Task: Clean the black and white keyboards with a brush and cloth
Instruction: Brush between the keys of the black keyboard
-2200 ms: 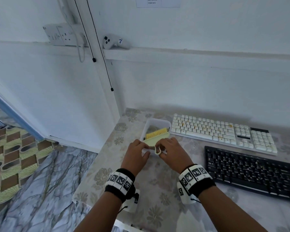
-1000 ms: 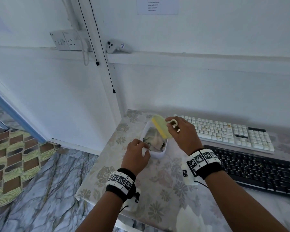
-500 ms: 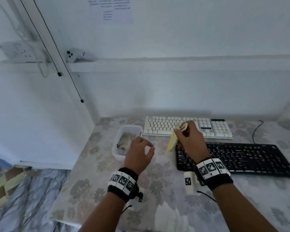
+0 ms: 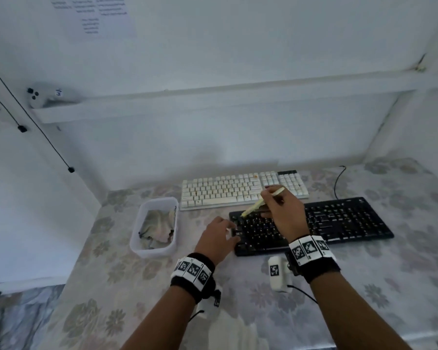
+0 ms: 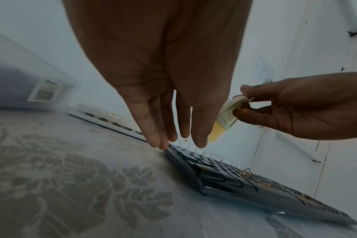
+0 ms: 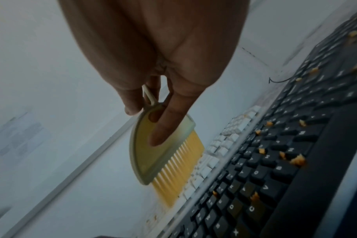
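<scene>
**Brush poised over the black keyboard's left end**

The right hand (image 4: pixel 282 213) pinches the small yellow brush (image 6: pixel 163 154) by its pale handle, thumb on one side and a finger laid along the flat back, with the bristles angled down toward the upper-left keys of the black keyboard (image 4: pixel 314 223). In the right wrist view the bristle tips hang just beside the far edge of that keyboard; whether they already touch the keys is unclear. Orange crumbs (image 6: pixel 298 160) are scattered across its keys. The left hand (image 4: pixel 219 238) lies with straight, relaxed fingers holding nothing, their tips resting at the keyboard's left edge, apparently to steady it.

The white keyboard (image 4: pixel 238 189) sits just behind the black one, with a few orange specks of its own. The cloth (image 4: pixel 157 226) lies crumpled in a clear plastic tub (image 4: pixel 137 248) to the left on the floral worktop (image 4: pixel 111 299).

This looks like the start of the brushing stage. To do it well, I would sweep along the rows in one direction, away from the white keyboard, so crumbs are not flicked onto it. Short, light strokes with the bristles tilted into the gaps should lift lodged bits without scattering them. The left hand should press firmly enough to stop the keyboard sliding. Crumbs pushed off the front edge can be gathered later with the cloth.
</scene>
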